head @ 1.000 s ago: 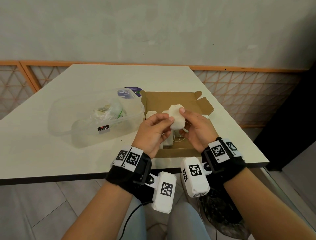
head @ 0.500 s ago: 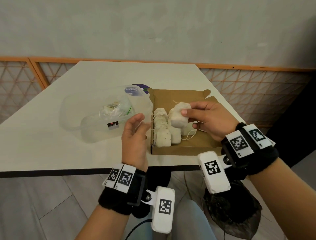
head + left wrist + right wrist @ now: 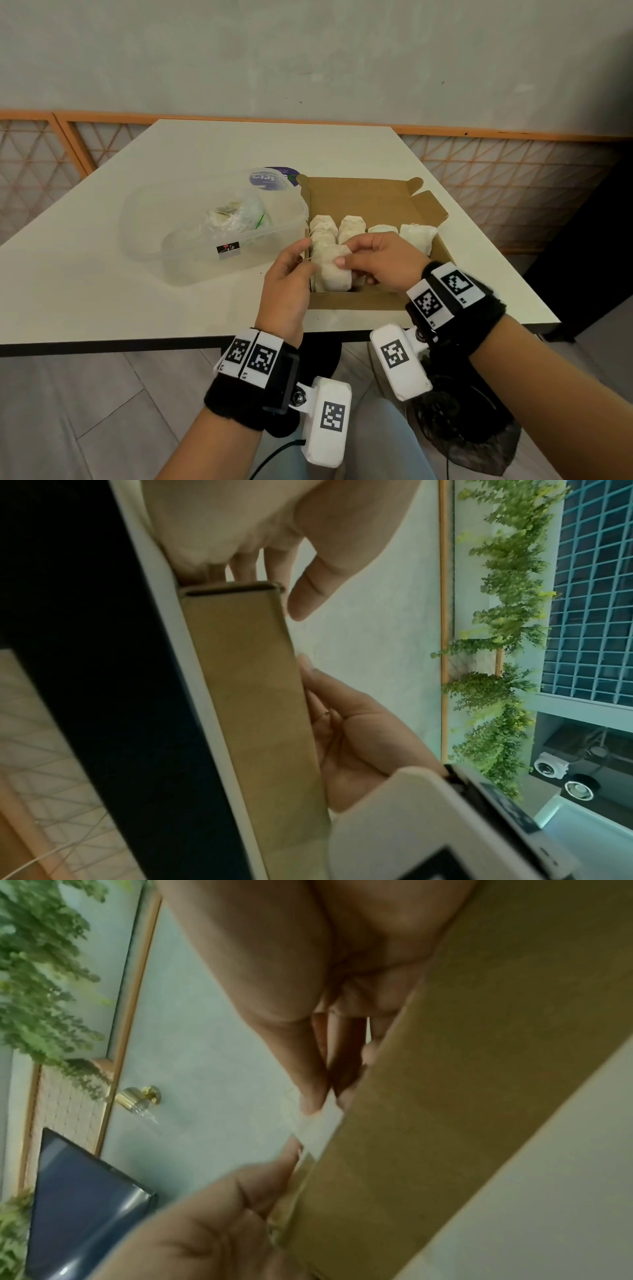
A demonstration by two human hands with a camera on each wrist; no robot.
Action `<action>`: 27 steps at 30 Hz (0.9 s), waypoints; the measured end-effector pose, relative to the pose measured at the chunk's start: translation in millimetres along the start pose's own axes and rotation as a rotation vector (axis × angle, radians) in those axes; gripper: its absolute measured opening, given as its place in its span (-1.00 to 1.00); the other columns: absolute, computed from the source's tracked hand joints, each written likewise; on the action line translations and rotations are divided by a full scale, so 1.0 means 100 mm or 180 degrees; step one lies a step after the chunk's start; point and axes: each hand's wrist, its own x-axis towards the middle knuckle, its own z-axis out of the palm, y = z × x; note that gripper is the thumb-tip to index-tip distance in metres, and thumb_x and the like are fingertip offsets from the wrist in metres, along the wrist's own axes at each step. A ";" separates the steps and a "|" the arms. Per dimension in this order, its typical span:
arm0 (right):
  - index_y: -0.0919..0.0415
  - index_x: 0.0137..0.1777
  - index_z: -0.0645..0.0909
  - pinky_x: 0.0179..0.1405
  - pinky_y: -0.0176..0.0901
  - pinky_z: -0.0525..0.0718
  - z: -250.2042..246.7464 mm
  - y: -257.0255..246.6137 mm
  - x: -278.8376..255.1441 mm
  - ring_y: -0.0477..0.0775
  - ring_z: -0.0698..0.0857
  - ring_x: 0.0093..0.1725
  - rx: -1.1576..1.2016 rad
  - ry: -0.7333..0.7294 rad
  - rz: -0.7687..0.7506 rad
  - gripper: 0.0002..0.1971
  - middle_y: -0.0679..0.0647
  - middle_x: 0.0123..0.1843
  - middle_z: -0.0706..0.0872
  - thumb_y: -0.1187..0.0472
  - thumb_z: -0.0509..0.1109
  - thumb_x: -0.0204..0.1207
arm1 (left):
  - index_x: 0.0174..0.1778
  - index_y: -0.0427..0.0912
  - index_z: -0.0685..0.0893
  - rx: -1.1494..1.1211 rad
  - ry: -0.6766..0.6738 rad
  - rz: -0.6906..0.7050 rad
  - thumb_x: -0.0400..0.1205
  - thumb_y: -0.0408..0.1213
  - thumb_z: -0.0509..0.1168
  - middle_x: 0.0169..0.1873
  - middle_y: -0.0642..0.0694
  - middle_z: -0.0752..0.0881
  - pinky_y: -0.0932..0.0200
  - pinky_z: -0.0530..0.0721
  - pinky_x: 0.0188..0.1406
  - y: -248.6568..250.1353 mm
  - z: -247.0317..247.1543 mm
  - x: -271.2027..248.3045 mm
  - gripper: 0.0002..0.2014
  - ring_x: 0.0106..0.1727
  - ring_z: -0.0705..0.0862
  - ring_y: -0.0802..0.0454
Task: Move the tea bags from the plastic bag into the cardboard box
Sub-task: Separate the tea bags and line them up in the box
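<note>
The open cardboard box (image 3: 376,202) sits near the table's front edge and holds rows of white tea bags (image 3: 351,224). My right hand (image 3: 346,253) pinches one tea bag (image 3: 334,274) low over the box's near left part; the right wrist view shows thumb and fingers of the right hand (image 3: 329,1099) nipping the white tea bag (image 3: 318,1126) above the box wall (image 3: 445,1069). My left hand (image 3: 305,257) is at the box's left wall with relaxed fingers, its thumb free. The crumpled plastic bag (image 3: 239,216) lies in a clear container (image 3: 164,219) left of the box.
The white table (image 3: 171,308) ends just in front of the box. A round lid with a purple label (image 3: 274,176) lies behind the container. The box's flaps (image 3: 428,205) stand open at the back right. A wall and orange lattice rail run behind the table.
My right hand has brought the tea bag down from above the box into its near left part. My left hand let go of it earlier and has moved to the box's left wall.
</note>
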 end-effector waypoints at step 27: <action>0.41 -0.15 0.74 -0.34 -0.23 0.40 0.00 0.03 -0.08 -0.03 0.46 -0.34 -0.1965 0.0051 0.0330 -0.54 0.10 -0.38 0.53 -0.08 0.52 0.34 | 0.05 -0.05 0.75 0.0077 0.0123 -0.0162 0.55 -0.58 0.20 0.16 -0.11 0.74 -0.05 0.60 0.32 0.00 -0.01 -0.01 -0.63 0.27 0.66 -0.07</action>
